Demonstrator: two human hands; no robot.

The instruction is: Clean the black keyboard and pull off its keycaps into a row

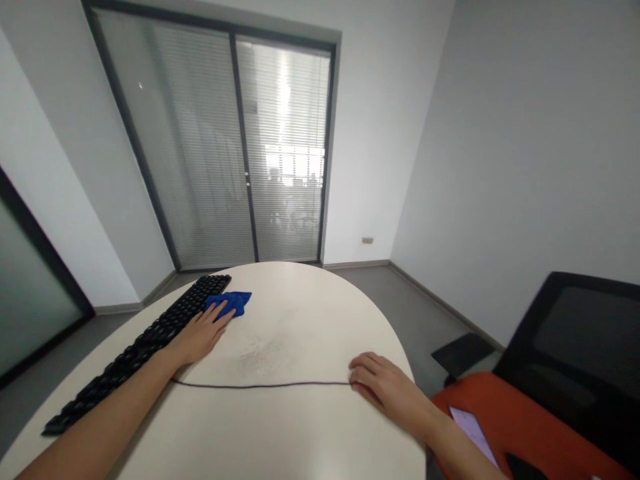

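Blue cloth (229, 307) lay on the round white table (325, 433), directly beneath the fingers of the left hand (200, 337). Crumpled, its outline loose; longer across than deep, with one corner running out past the fingertips, away and to the right. Its left side sat against, or slightly over, the edge of the black keyboard (167, 323); which of the two, I could not tell.

Left hand: palm down, fingers extended and a little spread, tips resting on top of the fabric rather than clenched around it. Fingers pointed away and to the right, roughly along the keyboard's long axis, which ran from near left to far middle. Thumb's grip on the cloth, if any, was not visible.

Grey smudge (263, 357) on the tabletop: to the right of the left hand and nearer the person than the cloth. It lay between the two hands, closer to the left. Cloth and smudge were apart.

Right hand (377, 380): well apart from the cloth, near the table's right edge, palm down, fingers loosely bent. A thin dark cable (260, 386) crossed the table from below the left wrist to these fingertips, passing on the near side of the smudge. Whether the fingers pinched it or merely covered it, I could not make out. Judged by position, the left was plainly the nearer hand for the cloth, the right for the cable's far end.
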